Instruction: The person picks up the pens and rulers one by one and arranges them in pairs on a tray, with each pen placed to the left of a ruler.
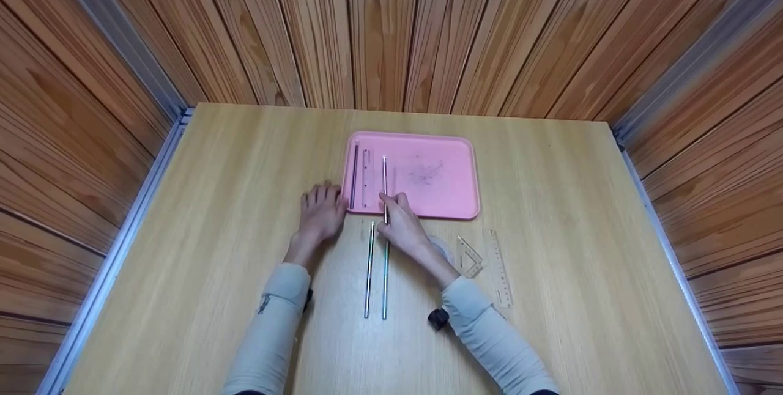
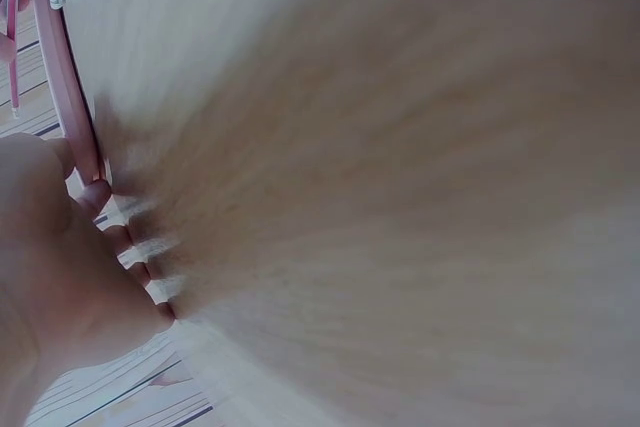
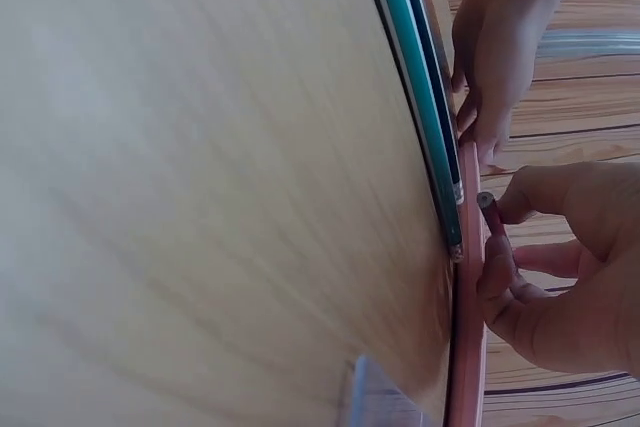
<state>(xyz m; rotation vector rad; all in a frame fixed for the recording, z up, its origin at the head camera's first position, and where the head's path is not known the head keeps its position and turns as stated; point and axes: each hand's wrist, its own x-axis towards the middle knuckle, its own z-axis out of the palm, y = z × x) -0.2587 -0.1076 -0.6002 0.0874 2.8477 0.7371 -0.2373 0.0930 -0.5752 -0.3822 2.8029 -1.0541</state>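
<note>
A pink tray (image 1: 440, 193) lies on the table. My right hand (image 1: 404, 224) pinches a reddish pencil (image 3: 500, 227) between thumb and fingers over the tray's front edge; its far part extends above the tray. My left hand (image 1: 321, 211) rests on the table with fingers extended, the thumb touching the tray's left front corner. Inside the tray, along its left side, are a dark pencil (image 1: 354, 175) and a clear ruler (image 1: 365, 178). Two more pencils lie side by side in front of the tray: a dark one (image 1: 369, 273) and a teal one (image 1: 385, 279).
Right of the right forearm lie a clear set square (image 1: 470, 257) and another clear ruler (image 1: 500, 269). A clear curved piece (image 1: 441, 248) is partly hidden by that forearm. Wood-panelled walls (image 1: 379, 28) stand behind and beside the table (image 1: 550, 211).
</note>
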